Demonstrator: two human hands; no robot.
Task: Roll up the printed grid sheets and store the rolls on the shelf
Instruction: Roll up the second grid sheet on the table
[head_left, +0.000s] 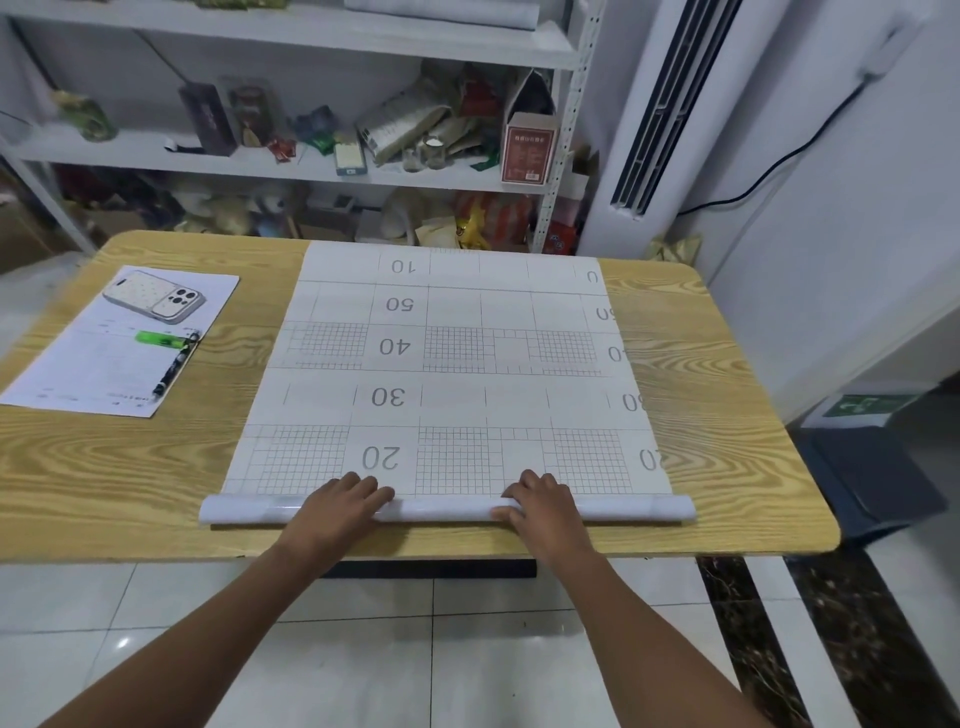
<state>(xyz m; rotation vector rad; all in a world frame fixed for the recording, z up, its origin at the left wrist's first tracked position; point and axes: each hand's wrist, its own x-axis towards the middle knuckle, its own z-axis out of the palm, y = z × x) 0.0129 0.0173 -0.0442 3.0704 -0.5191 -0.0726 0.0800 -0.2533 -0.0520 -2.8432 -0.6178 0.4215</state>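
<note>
I see the grid sheet flat on the counter, its near end wound into a roll by the front edge; the left hand presses on the roll with fairly straight fingers, its grip slack and closed on nothing; the right hand curls round the roll, a narrow grip; both sit near the middle, so I judge the free ends could run ahead or lag and the roll go cone-shaped; uneven pressure could also crease it, and letting go might let it spring loose; a printed page carrying a green highlighter and a pen lies well left, clear of the path; the shelf beyond the far edge is crowded with boxes and jars, and I judge the counter makes it a long reach.
</note>
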